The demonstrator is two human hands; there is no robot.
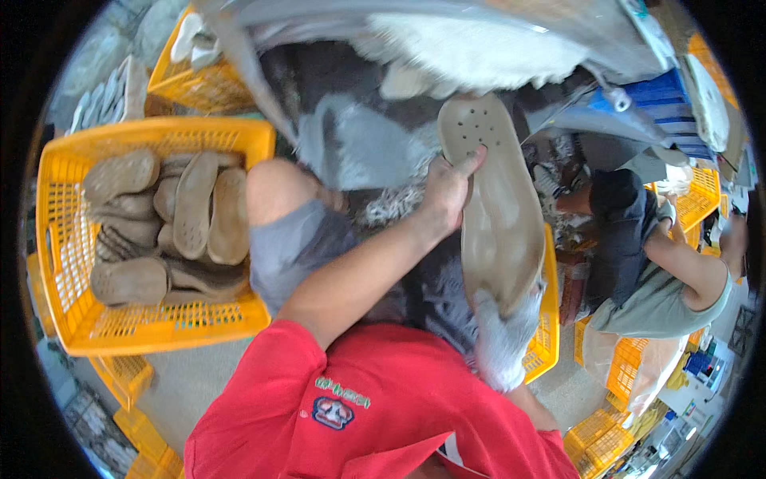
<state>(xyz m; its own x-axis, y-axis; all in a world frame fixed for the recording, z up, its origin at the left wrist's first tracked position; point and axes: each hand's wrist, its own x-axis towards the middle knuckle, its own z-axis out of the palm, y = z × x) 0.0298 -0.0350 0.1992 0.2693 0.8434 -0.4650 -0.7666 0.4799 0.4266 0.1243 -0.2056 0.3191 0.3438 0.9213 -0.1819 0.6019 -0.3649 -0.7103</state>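
I hold a long tan shoe sole point(499, 215) with small holes near its top end, upright in front of me. My left hand point(445, 191), bare, grips its left edge near the top, thumb against the sole. My right hand point(503, 339), in a white glove, grips the bottom end. My knee in grey shorts point(291, 231) lies just left of my left forearm.
A yellow plastic basket point(159, 323) at the left holds several similar tan soles. Another yellow basket point(546, 335) sits behind the sole at the right. A seated person point(638, 263) works at the right among more yellow baskets. Grey and white material point(479, 48) lies ahead.
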